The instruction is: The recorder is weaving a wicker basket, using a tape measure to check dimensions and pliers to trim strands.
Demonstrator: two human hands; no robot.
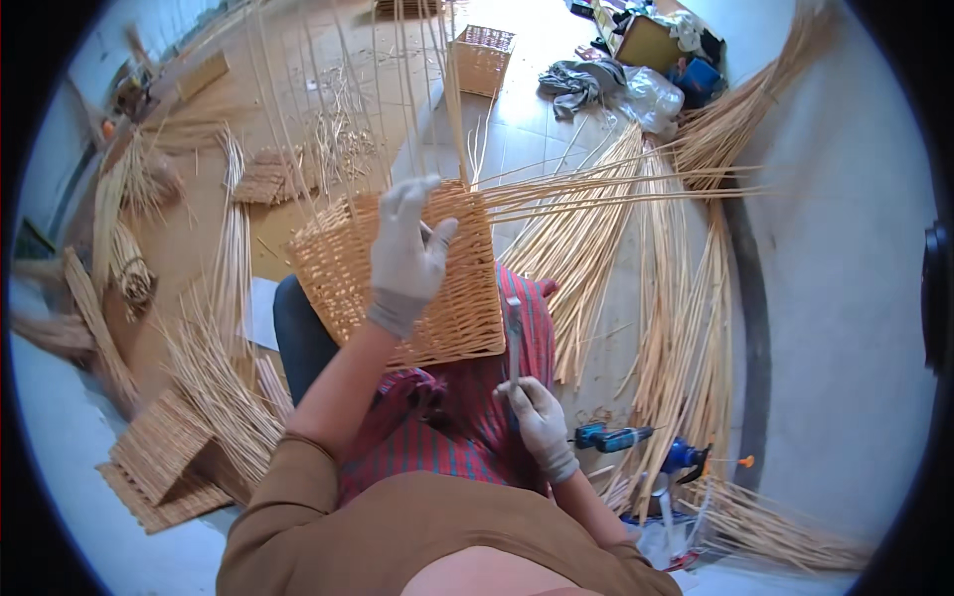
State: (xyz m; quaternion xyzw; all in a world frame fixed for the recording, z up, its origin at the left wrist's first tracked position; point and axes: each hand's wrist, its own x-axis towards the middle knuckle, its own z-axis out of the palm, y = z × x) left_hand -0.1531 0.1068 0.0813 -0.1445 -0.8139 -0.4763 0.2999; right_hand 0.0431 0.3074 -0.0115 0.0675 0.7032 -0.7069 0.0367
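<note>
A woven wicker basket [338,268] rests on my lap, with long unwoven canes standing up from its far edge and others sticking out to the right. In a white glove, my left hand [405,253] lies over the basket's weave, fingers stretched toward the far edge and thumb apart. A small dark sliver shows by the thumb; I cannot make out what it is. My right hand [540,422], gloved too, is closed around the lower end of a slim metal hammer-like tool [514,343]. The tool stands upright just right of the basket, over the red striped cloth [437,447].
Bundles of cane [586,238] spread over the floor at the right. A blue power drill [611,437] lies near my right forearm. Woven panels [164,457] and more cane are at the left. A finished-looking basket [482,62] stands far ahead, bags [651,99] beyond to its right.
</note>
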